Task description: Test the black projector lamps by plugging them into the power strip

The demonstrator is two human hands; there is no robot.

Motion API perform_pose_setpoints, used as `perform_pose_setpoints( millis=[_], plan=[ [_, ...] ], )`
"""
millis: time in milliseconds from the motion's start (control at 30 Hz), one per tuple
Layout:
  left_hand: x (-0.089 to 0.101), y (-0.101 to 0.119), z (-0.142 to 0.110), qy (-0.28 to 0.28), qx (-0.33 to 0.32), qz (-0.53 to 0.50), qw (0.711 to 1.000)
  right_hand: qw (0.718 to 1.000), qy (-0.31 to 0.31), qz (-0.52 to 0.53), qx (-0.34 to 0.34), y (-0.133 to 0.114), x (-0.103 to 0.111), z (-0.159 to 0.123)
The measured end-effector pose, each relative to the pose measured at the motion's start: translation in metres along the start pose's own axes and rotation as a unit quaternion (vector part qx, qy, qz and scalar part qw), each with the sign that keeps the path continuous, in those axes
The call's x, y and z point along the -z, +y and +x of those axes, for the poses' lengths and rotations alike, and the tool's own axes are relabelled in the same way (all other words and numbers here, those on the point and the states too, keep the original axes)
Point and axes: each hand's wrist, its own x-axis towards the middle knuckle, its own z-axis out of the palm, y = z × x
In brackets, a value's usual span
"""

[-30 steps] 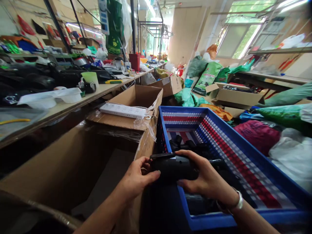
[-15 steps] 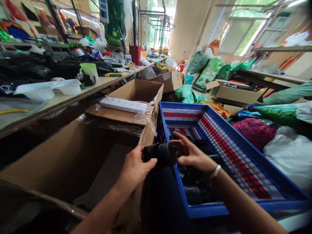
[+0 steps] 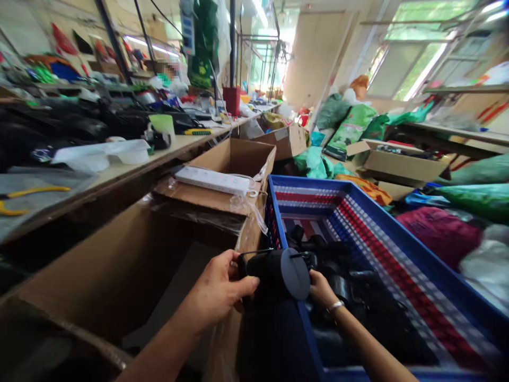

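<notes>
My left hand [image 3: 222, 284] is closed around a black cylindrical device [image 3: 266, 273], thumb on the near side. The device lies on its side over the crate's left rim, its flat round dark-grey end turned to the right. Just right of that end, my right hand [image 3: 323, 289] is closed by a small black part; whether the part belongs to the device I cannot tell. Under the right hand, the blue plastic crate [image 3: 310, 339] holds a heap of black items [image 3: 366, 286], too dark to tell apart.
An open cardboard box [image 3: 99, 270] stands left of the crate. A white power strip [image 3: 214, 180] lies on a flap of the box behind. Along the left runs a cluttered workbench [image 3: 131, 164] with yellow-handled pliers [image 3: 35, 193]. Bags [image 3: 437, 228] are piled to the right.
My right hand has gone from spread fingers above the crate to a closed grip lower down. The device's flat round end now faces more toward me. The view has shifted slightly.
</notes>
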Motion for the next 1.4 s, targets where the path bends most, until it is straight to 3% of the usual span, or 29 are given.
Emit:
perform_pose_setpoints(
  millis=[67, 167, 233, 300, 400, 467, 600, 733, 1000, 1400],
  plan=[
    [0.018, 0.005, -0.006, 0.017, -0.011, -0.026, 0.999, 0.999, 0.036, -0.017, 0.014, -0.005, 0.009, 0.013],
    [0.048, 0.007, -0.013, 0.064, -0.046, -0.059, 0.995, 0.986, 0.153, -0.056, 0.040, -0.029, 0.032, 0.040],
    [0.067, 0.004, -0.016, 0.097, -0.065, -0.091, 0.989, 0.974, 0.212, -0.052, 0.060, -0.063, 0.046, 0.066],
    [0.084, -0.001, -0.017, 0.125, -0.067, -0.143, 0.979, 0.973, 0.210, -0.006, 0.090, -0.109, 0.050, 0.097],
    [0.105, -0.010, -0.013, 0.161, -0.062, -0.227, 0.959, 0.978, 0.117, 0.074, 0.158, -0.184, 0.032, 0.149],
    [0.118, -0.016, -0.009, 0.181, -0.059, -0.258, 0.947, 0.975, 0.075, 0.051, 0.204, -0.225, 0.009, 0.181],
    [0.138, -0.030, -0.002, 0.204, -0.044, -0.298, 0.931, 0.970, 0.052, -0.031, 0.233, -0.269, -0.040, 0.232],
    [0.149, -0.039, 0.002, 0.213, -0.043, -0.312, 0.925, 0.966, 0.052, -0.089, 0.237, -0.289, -0.065, 0.255],
    [0.147, -0.039, 0.001, 0.213, -0.054, -0.339, 0.915, 0.948, 0.019, -0.196, 0.248, -0.324, -0.075, 0.266],
    [0.147, -0.027, 0.008, 0.258, -0.085, -0.357, 0.894, 0.951, 0.036, -0.179, 0.248, -0.296, -0.094, 0.277]
  ],
)
